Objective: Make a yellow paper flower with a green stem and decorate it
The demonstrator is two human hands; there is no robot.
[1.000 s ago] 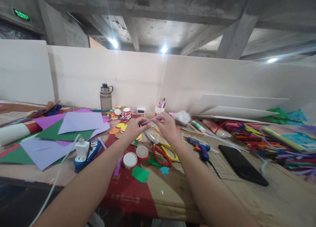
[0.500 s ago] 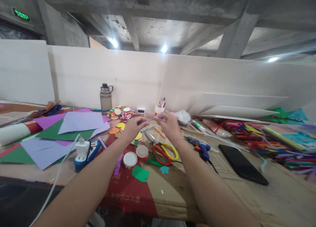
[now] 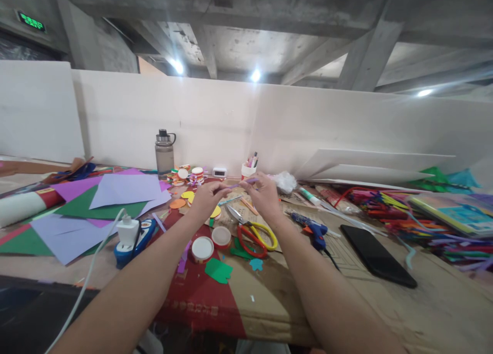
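Observation:
A thin purple strip stretches between my two hands above the middle of the table. My left hand pinches its left end, and my right hand pinches the right end. Below and between the forearms lie scissors with one red and one yellow handle, blades slightly apart. Two round white-topped pieces sit left of the scissors, near a green paper scrap and a small blue scrap.
Colored paper sheets, a power strip with a white cable and a bottle are on the left. On the right are a blue glue gun, a black phone and pipe cleaners. A pen cup stands behind my hands.

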